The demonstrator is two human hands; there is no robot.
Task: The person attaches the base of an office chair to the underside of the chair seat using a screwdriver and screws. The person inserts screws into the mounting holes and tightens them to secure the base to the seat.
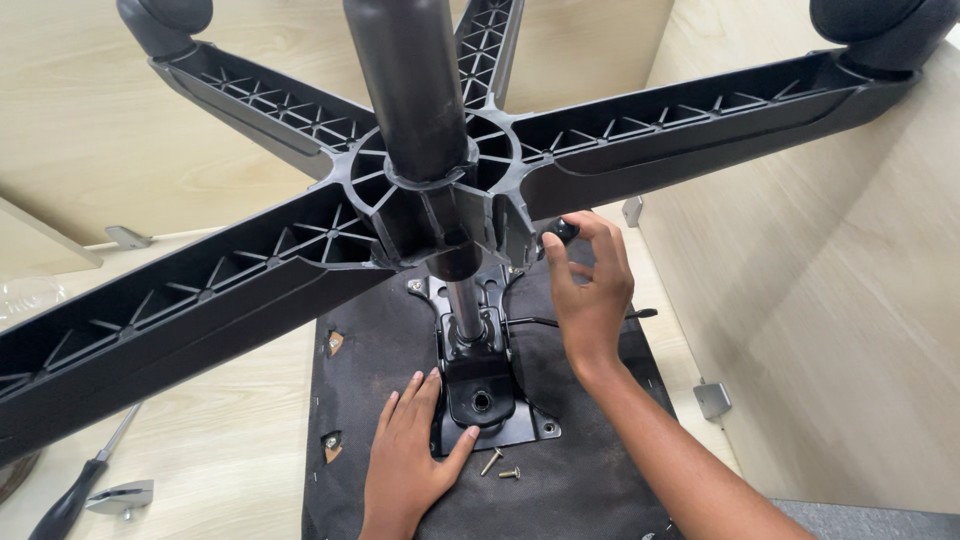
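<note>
An office chair lies upside down on a pale wooden desk. Its black star base with ribbed legs fills the upper view, and the gas column points toward me. My left hand rests flat and open on the black fabric underside of the seat, beside the black metal mechanism plate. My right hand reaches up under the base, fingers closed on a small black knob. Two loose screws lie on the seat just right of my left thumb.
A black-handled screwdriver and a grey metal bracket lie on the desk at the lower left. Pale wooden partition walls close in the right and back. Black castors cap the leg ends. A thin black lever projects from the mechanism.
</note>
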